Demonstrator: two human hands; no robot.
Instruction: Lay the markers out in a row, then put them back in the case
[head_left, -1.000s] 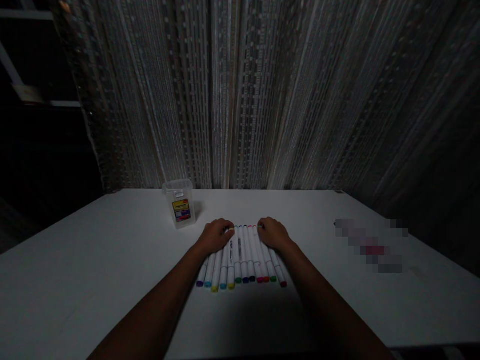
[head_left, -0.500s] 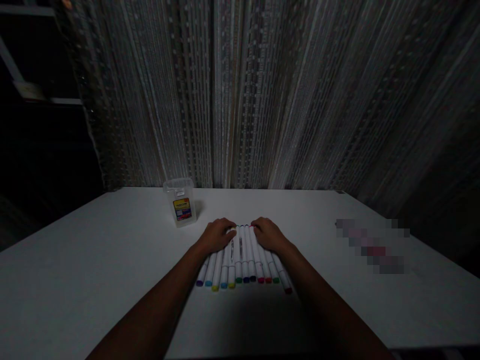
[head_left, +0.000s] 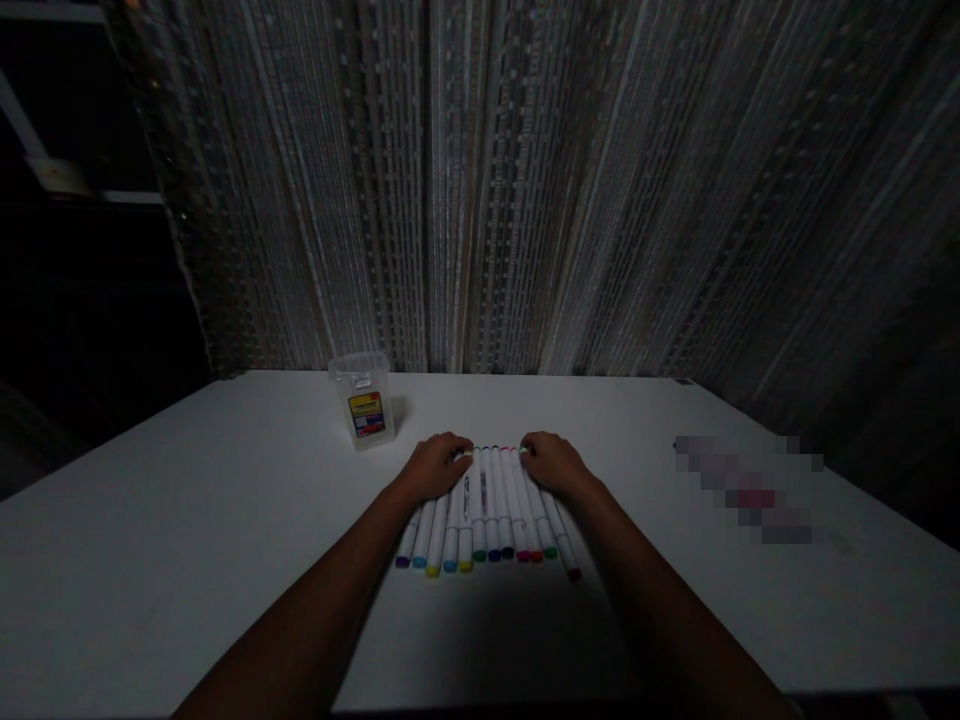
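Both flat, unclenched hands, left hand (head_left: 433,468) and right hand (head_left: 553,465), press roughly eleven markers (head_left: 487,510) mid-table (head_left: 187,560); one container (head_left: 362,400) stands near the far edge, with open surface either side.

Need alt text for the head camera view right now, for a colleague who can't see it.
Both hands rest on a row of white markers with coloured caps on a white table: left hand, right hand. A clear plastic case stands behind left, before a striped curtain.
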